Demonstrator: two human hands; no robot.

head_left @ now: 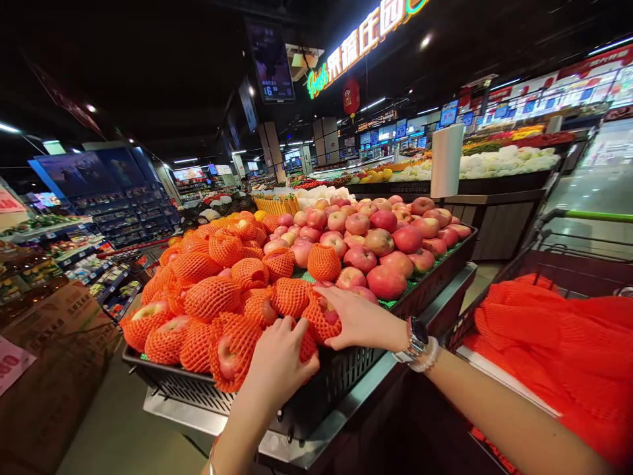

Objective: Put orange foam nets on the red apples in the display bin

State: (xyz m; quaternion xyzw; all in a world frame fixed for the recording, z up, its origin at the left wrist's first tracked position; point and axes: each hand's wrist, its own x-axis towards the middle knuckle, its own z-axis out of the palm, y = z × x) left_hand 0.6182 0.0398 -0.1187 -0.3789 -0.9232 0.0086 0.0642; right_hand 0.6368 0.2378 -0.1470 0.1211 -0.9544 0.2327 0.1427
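At the front edge of a black crate (341, 373), my left hand (281, 356) curls its fingers over an apple in an orange foam net (307, 344), which it partly hides. Just to the right, my right hand (363, 322), with a watch at the wrist, has its fingers and thumb around another netted apple (321, 316); red skin shows through the mesh. The two hands are close together. More apples in orange nets (212, 297) are heaped on the left of the crate. Bare red apples (380, 241) lie piled on the right, over green matting.
A shopping cart (583, 214) on the right holds a heap of red-orange netting (558, 330). A white bag roll (446, 160) stands behind the apples. Cardboard boxes (64, 323) are stacked at the left. A metal ledge (316, 439) runs below the crate.
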